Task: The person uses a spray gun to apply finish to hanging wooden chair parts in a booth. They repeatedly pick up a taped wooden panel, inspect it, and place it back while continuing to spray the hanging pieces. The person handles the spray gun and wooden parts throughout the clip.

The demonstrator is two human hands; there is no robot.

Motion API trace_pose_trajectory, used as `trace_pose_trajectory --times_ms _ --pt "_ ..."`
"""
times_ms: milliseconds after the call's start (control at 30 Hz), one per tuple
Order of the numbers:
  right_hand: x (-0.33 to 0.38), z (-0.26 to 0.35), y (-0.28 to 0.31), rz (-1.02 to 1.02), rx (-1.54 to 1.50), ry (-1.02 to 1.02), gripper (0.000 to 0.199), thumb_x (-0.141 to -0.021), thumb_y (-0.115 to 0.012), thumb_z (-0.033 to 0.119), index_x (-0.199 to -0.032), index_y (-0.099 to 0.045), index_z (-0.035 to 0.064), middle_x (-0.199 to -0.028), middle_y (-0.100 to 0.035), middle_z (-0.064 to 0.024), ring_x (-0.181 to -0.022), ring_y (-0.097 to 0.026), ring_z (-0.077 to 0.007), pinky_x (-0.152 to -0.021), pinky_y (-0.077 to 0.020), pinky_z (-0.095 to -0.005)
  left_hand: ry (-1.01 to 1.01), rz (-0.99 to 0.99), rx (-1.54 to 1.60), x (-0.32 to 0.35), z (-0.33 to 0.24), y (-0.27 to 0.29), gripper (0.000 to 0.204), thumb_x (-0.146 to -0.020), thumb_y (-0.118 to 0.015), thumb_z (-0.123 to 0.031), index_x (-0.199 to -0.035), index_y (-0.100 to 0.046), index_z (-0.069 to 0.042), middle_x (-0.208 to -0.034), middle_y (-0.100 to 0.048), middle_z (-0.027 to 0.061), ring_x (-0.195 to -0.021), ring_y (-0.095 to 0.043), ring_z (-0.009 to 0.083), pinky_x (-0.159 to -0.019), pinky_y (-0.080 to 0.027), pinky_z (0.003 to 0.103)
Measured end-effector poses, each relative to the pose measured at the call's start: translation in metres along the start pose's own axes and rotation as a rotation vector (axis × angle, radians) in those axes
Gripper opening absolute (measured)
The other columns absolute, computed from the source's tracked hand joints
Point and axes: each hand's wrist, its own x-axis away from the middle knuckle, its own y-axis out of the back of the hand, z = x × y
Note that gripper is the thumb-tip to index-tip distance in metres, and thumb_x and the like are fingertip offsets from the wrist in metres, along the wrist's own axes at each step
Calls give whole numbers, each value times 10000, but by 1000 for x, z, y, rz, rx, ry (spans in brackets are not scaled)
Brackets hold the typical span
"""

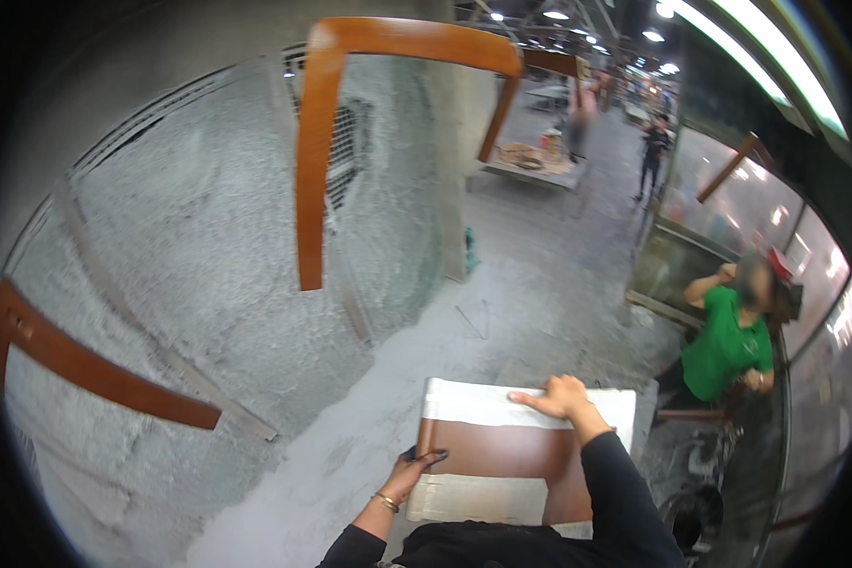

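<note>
In front of my body is a brown panel (502,451) with white coverings across its far and near parts and a rolled left edge. My left hand (409,476) is closed round that left edge, its darkened thumb lying over the brown surface. My right hand (560,399) grips the far edge, with the thumb stretched left along the white covering (478,402). The fingers beneath the panel are hidden. My right forearm covers part of the panel's right side.
An orange-brown U-shaped wooden frame (317,156) hangs ahead; another wooden piece (123,377) hangs at left. Behind them stands a grey, residue-coated wall (199,218). A person in a green shirt (727,346) is at right. Farther off are a table (549,174) and other people.
</note>
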Motion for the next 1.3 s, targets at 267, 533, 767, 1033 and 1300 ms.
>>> trace_pose_trajectory --times_ms 267,533,767,1033,1300 --pt "24 4 13 -289 16 51 1058 -635 -523 1001 -831 -805 0 -740 -726 -229 -792 -745 -387 -759 -593 -450 -77 216 2 -1 -8 2 471 -976 -699 -265 -1334 -641 34 -1269 -703 47 -1135 -627 144 -961 -522 303" --pt "92 -7 68 -889 20 236 776 -583 -787 835 -516 -630 78 -432 -525 -61 -417 -558 -271 -511 -477 -356 -449 184 -48 -16 -35 -16 515 -832 -829 -171 -1253 -629 47 -1164 -715 110 -1044 -673 194 -934 -529 333" --pt "68 -15 132 -1258 -62 475 778 -592 -825 793 -459 -500 99 -411 -471 -23 -353 -405 -221 -466 -339 -312 -737 95 -252 -15 -124 -18 618 -760 -872 -115 -1297 -604 32 -1252 -662 115 -1137 -634 200 -989 -518 361" --pt "7 47 192 -1286 -2 552 727 -597 -839 762 -517 -594 82 -453 -522 -33 -401 -470 -232 -503 -381 -321 -1413 -617 -6 -7 -246 72 389 -1028 -545 -251 -1313 -548 14 -1260 -591 137 -1215 -576 262 -1088 -426 442" --pt "-48 110 238 -1312 113 507 754 -642 -769 815 -518 -644 82 -460 -561 -49 -417 -534 -235 -521 -424 -305 -1178 -686 -99 -64 -319 120 535 -994 -658 -318 -1426 -539 -25 -1417 -571 144 -1344 -509 278 -1160 -354 422"
